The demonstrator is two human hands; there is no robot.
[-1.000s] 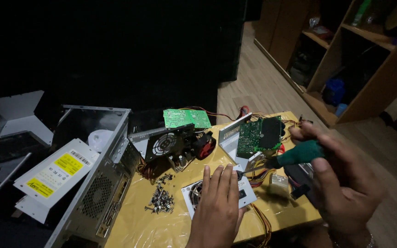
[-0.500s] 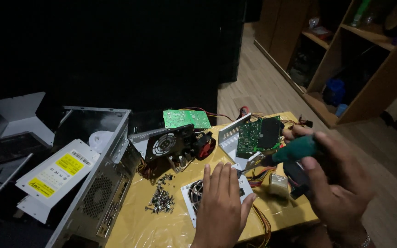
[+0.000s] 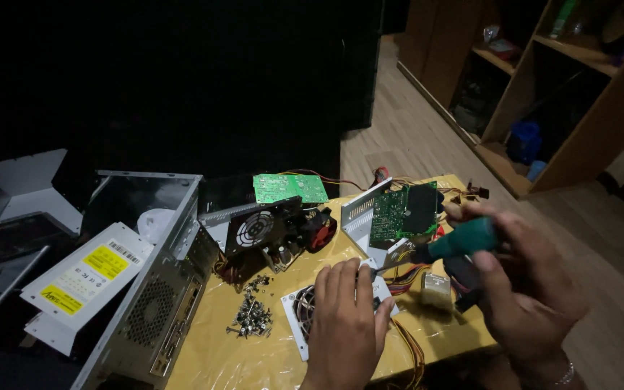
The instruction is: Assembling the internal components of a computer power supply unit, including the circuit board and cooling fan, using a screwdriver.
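the grey metal fan cover [image 3: 299, 323] with its round grille lies flat at the near edge of the yellow table [image 3: 211, 357], mostly hidden under the left hand [image 3: 344, 325]. that hand is pressed palm down on it, fingers spread flat, not curled around anything. the right hand [image 3: 525, 289] is wrapped closed around a green-handled screwdriver [image 3: 451, 245], held slanted with the shaft running down and left so the tip sits right by the left fingertips at the cover's far edge. can't tell if the tip is actually in a screw.

just left of the cover there's a little pile of loose screws [image 3: 252, 316]. behind that sits a black fan unit [image 3: 263, 227] with a red part beside it, then a green circuit board [image 3: 290, 188] lying flat further back. another green board in a metal bracket [image 3: 391, 213] stands upright just behind the screwdriver, with a bundle of coloured wires [image 3: 406, 276] under it. on the far left is an open grey computer case [image 3: 154, 289] and a white box with yellow labels [image 3: 84, 274] leaning on it. wooden shelves [image 3: 579, 94] off to the right.
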